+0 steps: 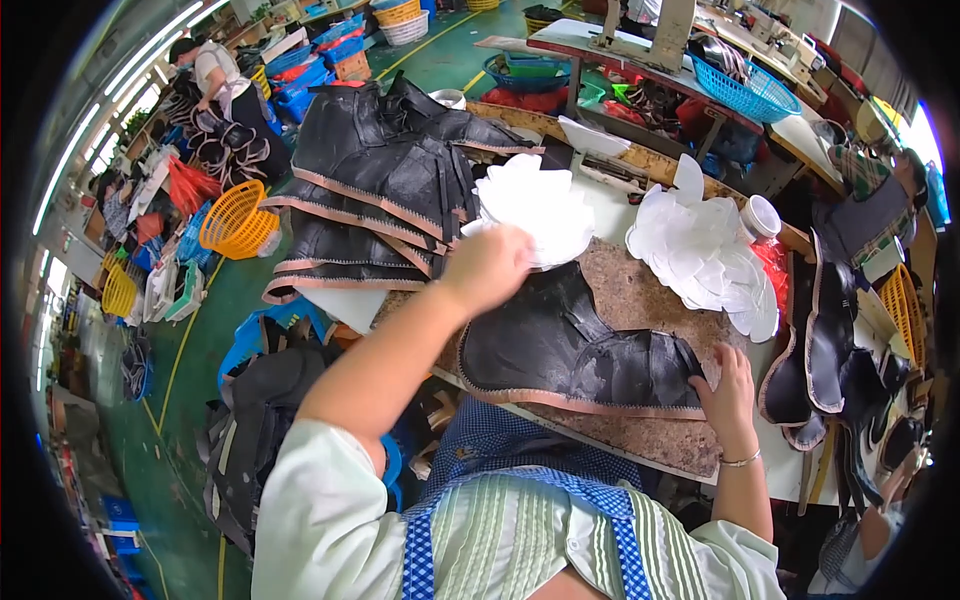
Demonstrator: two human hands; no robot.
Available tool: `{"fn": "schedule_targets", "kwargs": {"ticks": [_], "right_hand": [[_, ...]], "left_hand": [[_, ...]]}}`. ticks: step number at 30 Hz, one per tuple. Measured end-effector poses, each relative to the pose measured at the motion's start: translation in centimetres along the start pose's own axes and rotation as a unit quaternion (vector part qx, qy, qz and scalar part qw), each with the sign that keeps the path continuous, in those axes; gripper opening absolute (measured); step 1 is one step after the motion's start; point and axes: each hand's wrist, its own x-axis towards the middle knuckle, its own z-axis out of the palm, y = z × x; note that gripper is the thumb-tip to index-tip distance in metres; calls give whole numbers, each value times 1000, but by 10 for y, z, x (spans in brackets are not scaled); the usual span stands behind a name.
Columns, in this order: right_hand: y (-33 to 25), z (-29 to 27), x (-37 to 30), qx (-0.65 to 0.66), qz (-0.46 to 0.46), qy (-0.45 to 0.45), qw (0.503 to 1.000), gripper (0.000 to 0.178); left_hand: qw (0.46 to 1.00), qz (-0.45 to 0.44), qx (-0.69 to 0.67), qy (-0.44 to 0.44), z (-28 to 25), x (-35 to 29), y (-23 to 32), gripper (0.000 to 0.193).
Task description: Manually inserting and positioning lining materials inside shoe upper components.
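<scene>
A black boot upper [560, 350], edged with a pinkish-tan toothed strip, lies flat on a speckled brown board [640, 268] in front of me. My left hand [490, 268] is at the near left edge of a pile of white cut pieces [540, 205]. Its fingers are curled in, and the fingertips are mostly hidden. At the upper's right end rests my right hand [732, 395], fingers apart, thumb against the black edge. Beyond the board on the right spreads a second pile of white cut pieces [690, 250].
Black uppers [375, 170] are stacked at the table's left. A small white tub [760, 217] stands near the right-hand pile. More uppers [825, 330] hang on the right. An orange basket [235, 218] sits left. Other people [225, 85] work nearby.
</scene>
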Motion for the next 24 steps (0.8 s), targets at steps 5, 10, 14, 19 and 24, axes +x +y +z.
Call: {"fn": "schedule_targets", "kwargs": {"ticks": [5, 10, 14, 19, 24], "right_hand": [[-46, 5, 26, 99, -100, 56, 988, 45], [-56, 24, 49, 156, -136, 62, 976, 36], [-72, 27, 73, 221, -132, 56, 965, 29], [-92, 30, 73, 287, -124, 26, 949, 26], [-70, 39, 70, 732, 139, -131, 654, 42]], "left_hand": [[967, 98, 214, -100, 51, 47, -100, 9], [947, 150, 234, -163, 62, 61, -120, 11], [987, 66, 91, -112, 45, 72, -119, 15], [858, -331, -332, 208, 25, 75, -133, 10], [950, 154, -53, 267, -22, 40, -12, 22]]}}
